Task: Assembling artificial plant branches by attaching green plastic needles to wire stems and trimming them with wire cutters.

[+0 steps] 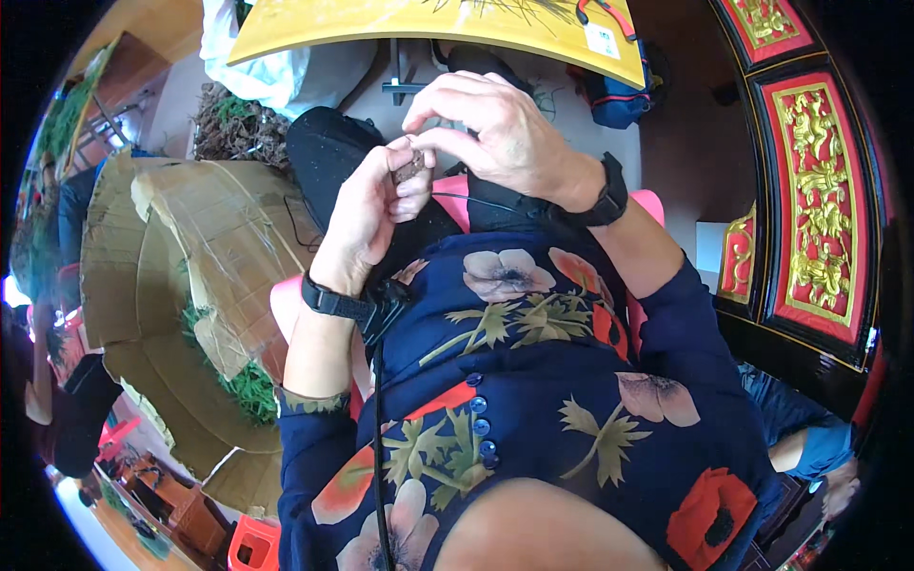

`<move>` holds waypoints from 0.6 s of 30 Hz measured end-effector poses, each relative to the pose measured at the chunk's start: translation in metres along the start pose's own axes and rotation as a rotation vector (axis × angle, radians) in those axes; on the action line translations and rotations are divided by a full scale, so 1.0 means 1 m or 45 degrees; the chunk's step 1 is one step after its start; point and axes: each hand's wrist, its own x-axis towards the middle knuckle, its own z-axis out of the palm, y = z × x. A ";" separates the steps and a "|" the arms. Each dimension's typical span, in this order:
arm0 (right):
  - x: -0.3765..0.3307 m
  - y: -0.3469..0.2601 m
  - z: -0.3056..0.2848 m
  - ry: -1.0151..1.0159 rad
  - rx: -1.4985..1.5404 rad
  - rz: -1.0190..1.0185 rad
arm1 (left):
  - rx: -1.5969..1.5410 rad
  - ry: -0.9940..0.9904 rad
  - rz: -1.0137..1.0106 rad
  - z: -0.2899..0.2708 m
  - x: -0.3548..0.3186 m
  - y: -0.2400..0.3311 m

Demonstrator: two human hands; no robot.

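A small, rough brown lump [410, 168] sits in my left hand [367, 202], its fingers curled around it and the thumb pressed along its top. My right hand [500, 133] arches over from the other side. Its thumb and forefinger come close together at the tip of my left thumb. Anything thin between those fingertips is too small to make out. Both hands are above my lap, short of the table's near edge.
Ahead is a yellow table [428, 30] with thin brown strands [505, 8] and a red-handled tool [609, 17]. To the left are a cardboard box [143, 285] with green foliage [249, 392], a brown clump pile [238, 128] and a white plastic bag [276, 76]. Carved panels [819, 200] stand right; another person's hand [840, 490] shows lower right.
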 end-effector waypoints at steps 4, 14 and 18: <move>-0.004 0.004 -0.004 -0.088 -0.051 0.006 | -0.013 0.000 0.037 0.002 0.000 0.000; -0.012 0.003 -0.001 0.031 0.335 0.316 | 0.074 0.039 0.206 0.006 0.004 -0.005; -0.013 0.006 0.001 0.078 0.128 0.144 | 0.143 0.070 0.154 0.002 0.006 -0.004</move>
